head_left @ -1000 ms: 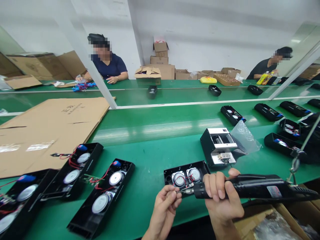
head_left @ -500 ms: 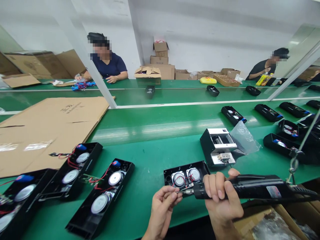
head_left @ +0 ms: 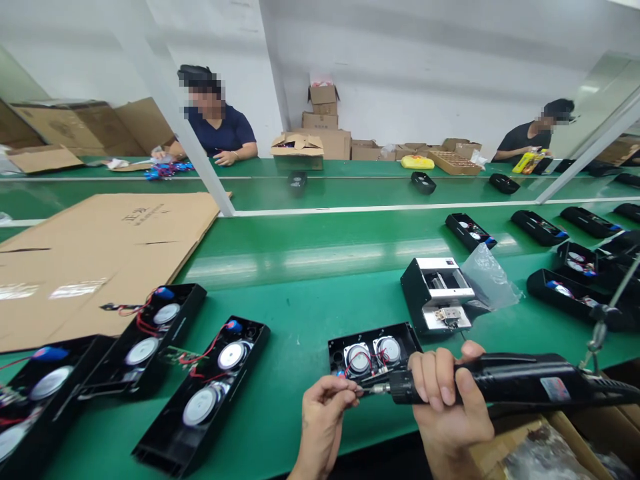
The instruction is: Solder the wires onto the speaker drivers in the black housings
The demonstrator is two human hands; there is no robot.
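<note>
My right hand (head_left: 447, 393) grips a black electric screwdriver (head_left: 520, 379), its metal bit end (head_left: 380, 389) pointing left over an open black speaker housing (head_left: 373, 357). The housing holds two round speakers and red and black wires. My left hand (head_left: 323, 419) pinches something small beside the bit, perhaps a screw, though it is too small to tell. Its fingertips are just above the housing's near edge. A metal hook and cord (head_left: 595, 340) hang from the screwdriver's far end.
Several more open speaker housings (head_left: 200, 407) lie on the green conveyor belt (head_left: 310, 300) to my left, next to a flat cardboard sheet (head_left: 100, 260). A white-and-black unit (head_left: 437, 295) and plastic bag (head_left: 490, 277) stand ahead. Two co-workers (head_left: 217, 123) sit across the belt.
Both hands and the screwdriver have shifted slightly right and down in the view. My left hand has eased a little to the left, and the scene has moved slightly with my head.
</note>
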